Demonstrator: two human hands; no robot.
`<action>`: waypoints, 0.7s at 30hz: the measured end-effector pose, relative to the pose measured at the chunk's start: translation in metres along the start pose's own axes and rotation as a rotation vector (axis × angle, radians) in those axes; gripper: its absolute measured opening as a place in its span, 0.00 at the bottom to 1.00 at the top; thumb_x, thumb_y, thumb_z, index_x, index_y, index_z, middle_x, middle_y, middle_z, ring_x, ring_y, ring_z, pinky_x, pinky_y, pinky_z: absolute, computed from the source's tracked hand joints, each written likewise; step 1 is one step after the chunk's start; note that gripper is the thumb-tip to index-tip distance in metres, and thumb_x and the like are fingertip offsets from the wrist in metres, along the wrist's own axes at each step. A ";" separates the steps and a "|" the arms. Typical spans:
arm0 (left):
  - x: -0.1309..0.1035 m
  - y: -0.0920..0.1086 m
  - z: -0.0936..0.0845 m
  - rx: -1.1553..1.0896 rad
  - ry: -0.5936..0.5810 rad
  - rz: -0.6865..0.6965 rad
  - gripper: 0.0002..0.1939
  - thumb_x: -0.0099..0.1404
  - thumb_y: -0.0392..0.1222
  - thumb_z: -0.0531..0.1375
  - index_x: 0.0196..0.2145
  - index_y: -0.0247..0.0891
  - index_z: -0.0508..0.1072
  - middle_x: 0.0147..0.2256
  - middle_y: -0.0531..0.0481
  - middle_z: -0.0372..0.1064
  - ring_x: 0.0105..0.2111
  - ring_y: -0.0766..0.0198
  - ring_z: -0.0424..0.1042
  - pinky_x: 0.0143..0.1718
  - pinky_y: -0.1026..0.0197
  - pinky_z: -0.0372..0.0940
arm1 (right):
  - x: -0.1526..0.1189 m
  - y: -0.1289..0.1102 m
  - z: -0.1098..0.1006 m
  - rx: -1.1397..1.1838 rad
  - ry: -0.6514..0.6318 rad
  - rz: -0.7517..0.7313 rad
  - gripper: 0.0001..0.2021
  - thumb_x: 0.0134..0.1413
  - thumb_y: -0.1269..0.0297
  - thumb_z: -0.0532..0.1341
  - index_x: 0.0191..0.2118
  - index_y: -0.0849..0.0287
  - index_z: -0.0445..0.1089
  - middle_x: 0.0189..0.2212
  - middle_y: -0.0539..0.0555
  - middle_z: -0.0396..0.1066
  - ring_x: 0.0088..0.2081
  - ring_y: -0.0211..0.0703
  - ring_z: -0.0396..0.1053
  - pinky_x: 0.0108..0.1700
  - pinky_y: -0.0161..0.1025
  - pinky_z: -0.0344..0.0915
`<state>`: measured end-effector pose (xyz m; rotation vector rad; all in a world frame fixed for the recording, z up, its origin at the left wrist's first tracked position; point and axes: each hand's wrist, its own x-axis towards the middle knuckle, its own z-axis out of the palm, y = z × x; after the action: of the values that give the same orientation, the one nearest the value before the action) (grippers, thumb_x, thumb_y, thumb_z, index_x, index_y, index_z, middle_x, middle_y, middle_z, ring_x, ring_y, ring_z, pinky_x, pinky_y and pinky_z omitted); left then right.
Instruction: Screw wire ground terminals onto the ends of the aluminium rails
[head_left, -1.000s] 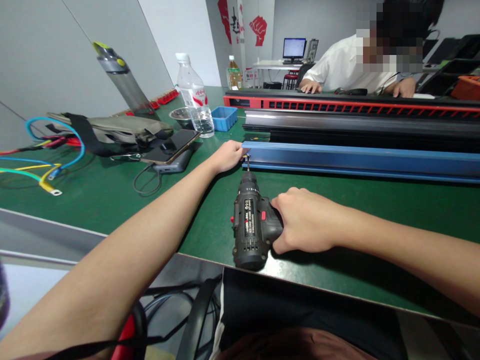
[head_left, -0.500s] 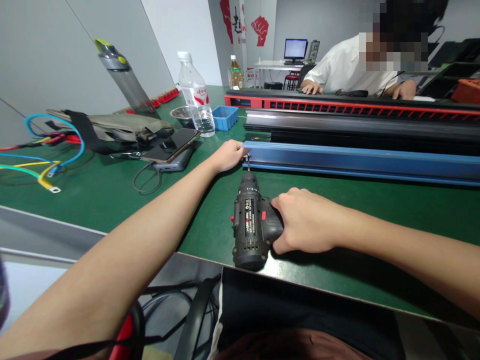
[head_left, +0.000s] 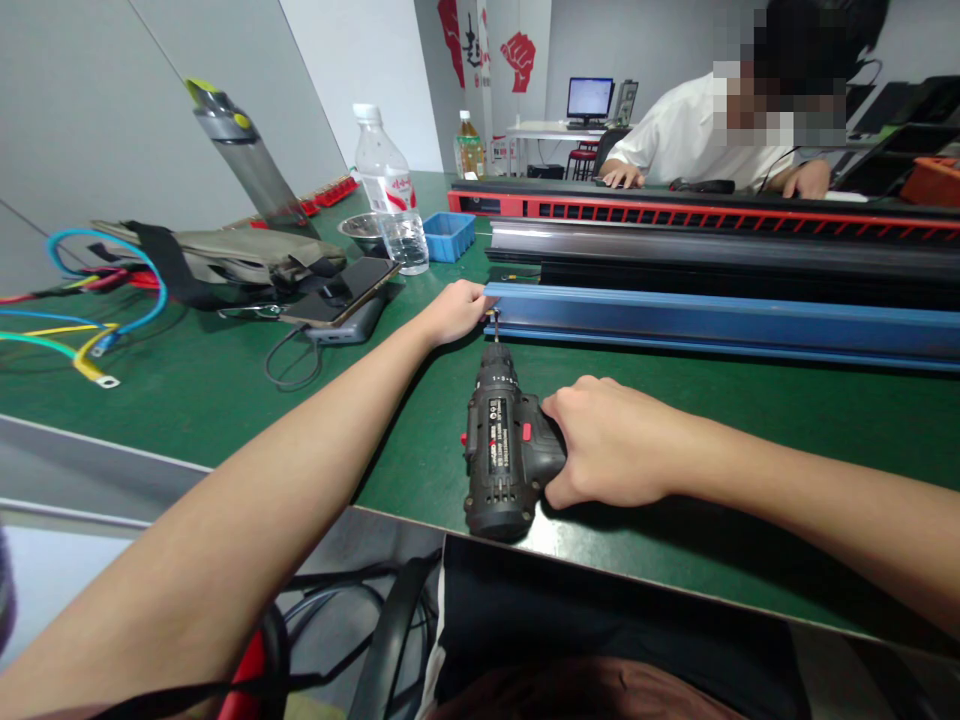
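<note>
My right hand (head_left: pixel 607 442) is wrapped round the handle of a black cordless drill (head_left: pixel 501 450) that lies on its side above the green table. The drill's bit reaches the left end of a long blue metal profile (head_left: pixel 712 318), at a small fitting there that is too small to make out. My left hand (head_left: pixel 456 310) grips that same end of the profile, its fingertips partly hidden behind the edge.
Behind the profile lie a grey rail (head_left: pixel 637 240) and a red-and-black rail (head_left: pixel 600 207). Left are a phone (head_left: pixel 345 290), water bottle (head_left: pixel 394 190), blue bin (head_left: pixel 450 238), grey bag (head_left: pixel 225 255) and cables (head_left: pixel 94 370). Across the table sits a person in a white shirt (head_left: pixel 682 130).
Almost nothing differs. The whole view has shifted very slightly, while both hands, the drill and the blue profile keep their places relative to each other.
</note>
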<state>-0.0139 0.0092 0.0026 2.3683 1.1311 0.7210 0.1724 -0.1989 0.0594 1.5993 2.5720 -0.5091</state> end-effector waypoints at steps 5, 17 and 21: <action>0.000 0.000 0.000 0.015 -0.002 0.000 0.20 0.65 0.46 0.51 0.17 0.38 0.60 0.19 0.54 0.57 0.23 0.67 0.56 0.28 0.65 0.52 | -0.001 0.000 -0.002 -0.005 -0.012 0.009 0.15 0.37 0.50 0.67 0.28 0.57 0.73 0.24 0.55 0.74 0.23 0.45 0.68 0.23 0.38 0.57; 0.000 -0.002 0.000 0.034 0.002 -0.006 0.21 0.66 0.47 0.50 0.17 0.38 0.60 0.19 0.54 0.56 0.23 0.67 0.55 0.28 0.64 0.51 | -0.001 -0.001 -0.002 -0.020 -0.043 0.024 0.18 0.38 0.49 0.67 0.32 0.57 0.75 0.28 0.57 0.76 0.26 0.47 0.71 0.25 0.38 0.58; 0.000 -0.001 0.000 0.027 0.002 -0.010 0.21 0.66 0.48 0.50 0.18 0.38 0.60 0.19 0.54 0.56 0.23 0.67 0.55 0.28 0.64 0.51 | -0.001 -0.001 -0.003 -0.023 -0.039 0.027 0.18 0.38 0.48 0.67 0.31 0.57 0.75 0.28 0.57 0.77 0.26 0.46 0.71 0.24 0.38 0.57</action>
<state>-0.0142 0.0094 0.0022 2.3832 1.1604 0.7093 0.1721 -0.1995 0.0624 1.5977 2.5156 -0.5018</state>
